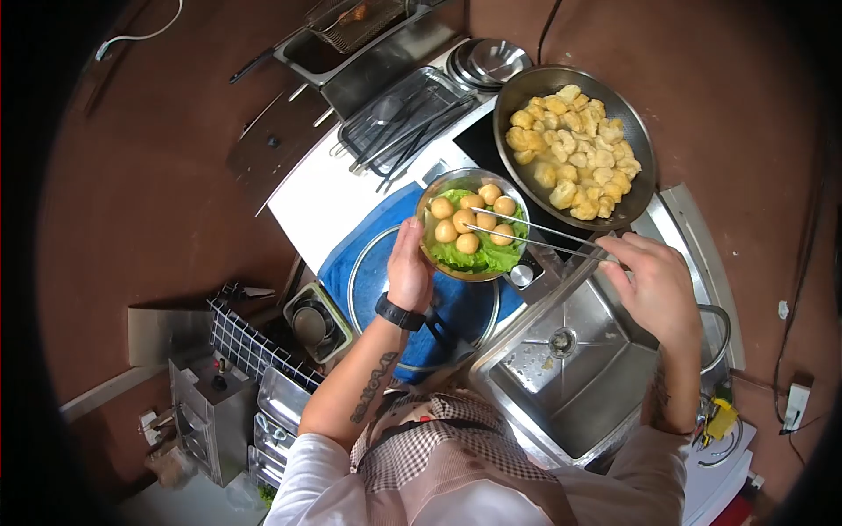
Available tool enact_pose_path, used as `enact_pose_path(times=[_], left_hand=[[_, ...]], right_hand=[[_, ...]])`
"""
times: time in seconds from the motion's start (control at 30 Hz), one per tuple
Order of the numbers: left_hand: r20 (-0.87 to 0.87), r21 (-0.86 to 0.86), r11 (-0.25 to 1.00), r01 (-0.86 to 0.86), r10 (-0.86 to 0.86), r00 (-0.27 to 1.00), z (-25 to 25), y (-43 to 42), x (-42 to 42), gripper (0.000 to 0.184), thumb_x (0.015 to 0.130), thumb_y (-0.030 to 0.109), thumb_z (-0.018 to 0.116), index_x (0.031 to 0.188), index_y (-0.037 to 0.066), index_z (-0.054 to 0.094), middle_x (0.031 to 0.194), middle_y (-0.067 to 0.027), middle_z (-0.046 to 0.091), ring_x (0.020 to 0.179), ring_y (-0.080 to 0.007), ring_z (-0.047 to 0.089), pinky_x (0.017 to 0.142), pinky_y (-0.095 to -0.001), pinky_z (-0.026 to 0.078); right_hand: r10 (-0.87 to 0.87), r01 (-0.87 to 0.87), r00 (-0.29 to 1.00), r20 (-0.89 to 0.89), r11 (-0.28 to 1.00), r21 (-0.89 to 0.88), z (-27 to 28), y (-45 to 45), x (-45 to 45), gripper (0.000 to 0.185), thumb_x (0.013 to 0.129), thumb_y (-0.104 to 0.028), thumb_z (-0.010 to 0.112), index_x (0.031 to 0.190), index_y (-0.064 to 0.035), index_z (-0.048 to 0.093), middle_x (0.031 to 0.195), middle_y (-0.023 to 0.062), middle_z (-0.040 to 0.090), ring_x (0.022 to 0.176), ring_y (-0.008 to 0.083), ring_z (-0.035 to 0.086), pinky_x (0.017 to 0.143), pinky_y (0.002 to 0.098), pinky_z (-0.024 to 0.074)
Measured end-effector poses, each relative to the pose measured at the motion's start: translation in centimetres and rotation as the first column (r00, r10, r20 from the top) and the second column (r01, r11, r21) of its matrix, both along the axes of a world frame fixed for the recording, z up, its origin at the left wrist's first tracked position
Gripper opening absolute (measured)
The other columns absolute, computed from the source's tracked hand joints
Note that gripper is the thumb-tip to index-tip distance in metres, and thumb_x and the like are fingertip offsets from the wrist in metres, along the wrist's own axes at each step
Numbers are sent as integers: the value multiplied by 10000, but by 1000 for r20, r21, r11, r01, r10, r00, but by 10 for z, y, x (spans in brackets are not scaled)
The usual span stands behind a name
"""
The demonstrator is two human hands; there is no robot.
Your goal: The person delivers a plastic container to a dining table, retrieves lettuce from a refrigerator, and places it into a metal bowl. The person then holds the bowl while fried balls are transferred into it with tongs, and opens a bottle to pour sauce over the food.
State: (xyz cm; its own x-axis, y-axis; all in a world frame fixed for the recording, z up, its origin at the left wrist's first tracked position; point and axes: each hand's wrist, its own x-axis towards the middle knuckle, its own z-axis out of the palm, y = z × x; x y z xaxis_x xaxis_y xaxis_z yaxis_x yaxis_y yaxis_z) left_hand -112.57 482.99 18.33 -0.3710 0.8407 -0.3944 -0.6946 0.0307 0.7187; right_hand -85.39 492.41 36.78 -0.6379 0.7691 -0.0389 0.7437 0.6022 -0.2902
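My left hand (410, 267) grips the left rim of a round metal bowl (469, 275). Inside it, several light-brown balls (445, 231) rest on green lettuce leaves (502, 259). Long metal chopsticks (548, 238) are pinched in my right hand (647, 279), held to the right of the bowl. Their tips reach over the balls near the middle; I cannot tell whether they touch one. Beyond the bowl, to the upper right, a large dark pan (638, 131) holds many puffy yellow pieces (570, 149) in liquid.
A steel sink (574, 394) lies below my right hand. Under the bowl is a blue cloth (373, 215) with a glass lid (353, 294). A wire tray with tongs (408, 123), stacked metal bowls (495, 61) and a fryer (364, 74) stand at the back. A cooker knob (522, 276) sits beside the bowl.
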Motion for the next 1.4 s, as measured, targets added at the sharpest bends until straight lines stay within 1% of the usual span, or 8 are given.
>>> enact_pose_path(times=[0.1, 0.23, 0.33, 0.4, 0.63, 0.83, 0.93, 1.4], left_hand=[[16, -13, 1000, -28, 29, 999, 2, 1, 2, 295, 1029, 332, 483, 1201, 101, 546, 985, 18, 620, 802, -60, 576, 626, -199, 446], [59, 32, 999, -41, 39, 997, 14, 5, 5, 357, 1034, 321, 467, 1263, 53, 520, 1173, -55, 606, 1053, -147, 583, 889, -288, 473], [54, 56, 998, -37, 34, 998, 15, 3, 4, 367, 1039, 308, 454, 1275, 34, 509, 1238, -79, 582, 1148, -180, 554, 994, -330, 436], [43, 68, 997, -25, 22, 999, 14, 1, 3, 363, 1041, 301, 449, 1273, 27, 507, 1252, -83, 573, 1169, -186, 543, 1019, -340, 421], [44, 60, 998, -17, 14, 999, 10, 1, 4, 371, 1043, 299, 448, 1285, 22, 496, 1272, -87, 559, 1183, -190, 533, 1030, -346, 415], [32, 42, 999, -17, 15, 999, 10, 0, 2, 388, 1036, 316, 466, 1292, 25, 492, 1272, -85, 561, 1180, -190, 541, 1021, -344, 427], [36, 12, 1000, -18, 17, 999, 16, 0, 5, 376, 1036, 316, 466, 1279, 30, 498, 1263, -82, 566, 1166, -188, 549, 1012, -338, 433], [70, 1, 1000, -2, 2, 998, 5, -3, 3, 337, 1040, 283, 451, 1263, 35, 497, 1259, -76, 564, 1163, -182, 547, 1005, -329, 439]], right_hand=[[26, -26, 1000, -13, 1000, 14, -1, 1, 4, 224, 843, -170, 658, 1036, -59, 686, 865, 102, 648, 824, 310, 642, 743, 411, 515], [-28, 25, 993, -117, 999, -22, 4, 8, 21, 259, 823, -125, 667, 1056, -15, 687, 912, 165, 671, 798, 352, 636, 706, 402, 515], [-348, 349, 936, 50, 937, 4, 21, 31, 43, 260, 843, -204, 655, 1069, -87, 708, 983, 159, 700, 883, 356, 658, 797, 439, 524], [-399, 372, 889, 227, 916, 152, 9, 51, 57, 245, 853, -207, 637, 1052, -84, 709, 969, 164, 700, 902, 354, 660, 814, 447, 524], [-367, 337, 855, 367, 930, 146, -58, 94, 44, 199, 876, -203, 593, 974, -69, 702, 993, 171, 693, 969, 334, 657, 864, 472, 509], [-411, 411, 870, 273, 910, 59, -15, 85, 51, 218, 885, -200, 582, 975, -41, 700, 999, 179, 696, 997, 356, 643, 884, 467, 506], [-436, 394, 871, 229, 896, 205, -14, 102, 54, 220, 874, -182, 561, 939, -30, 706, 966, 191, 699, 981, 373, 649, 875, 468, 511], [-465, 400, 796, 387, 885, 239, -35, 135, 39, 236, 855, -136, 534, 995, -30, 692, 1054, 197, 683, 981, 364, 661, 871, 455, 531]])
